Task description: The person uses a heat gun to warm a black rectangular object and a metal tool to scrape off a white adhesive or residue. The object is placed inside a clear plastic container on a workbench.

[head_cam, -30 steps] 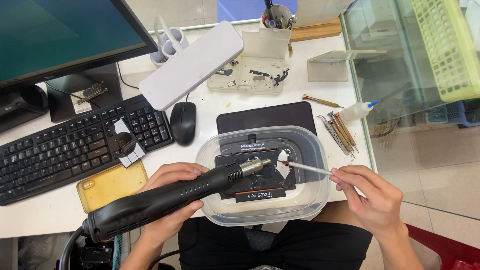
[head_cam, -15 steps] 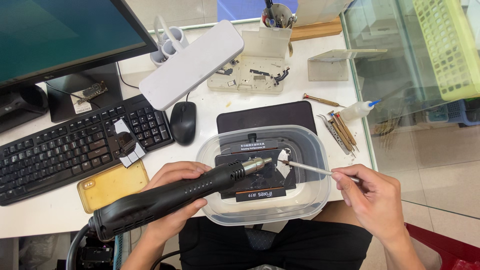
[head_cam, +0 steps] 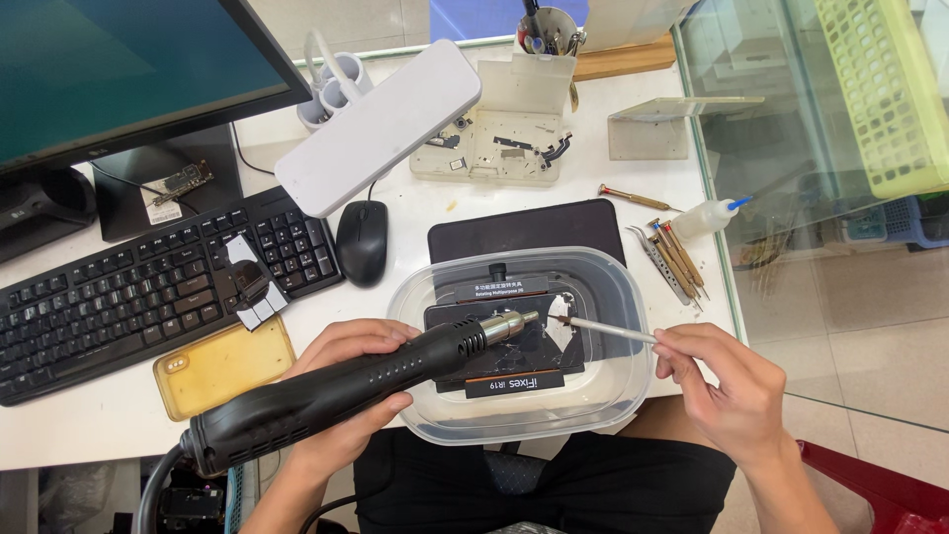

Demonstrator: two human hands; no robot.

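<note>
Heat gun (head_cam: 346,391) is gripped in the left hand (head_cam: 346,396), nozzle aimed at 2 o'clock into the clear tub (head_cam: 618,381). Right hand (head_cam: 727,381) pinches a thin tool (head_cam: 608,330), tip over the black holder (head_cam: 509,346) inside.

The left hand (head_cam: 346,396) is wrapped in a full grip, fingers curled over the top, the forearm rising from the lower frame edge. The right hand (head_cam: 727,381) reaches in from the lower right, wrist bent, fingertips (head_cam: 664,346) pinched together pen-style.
</note>
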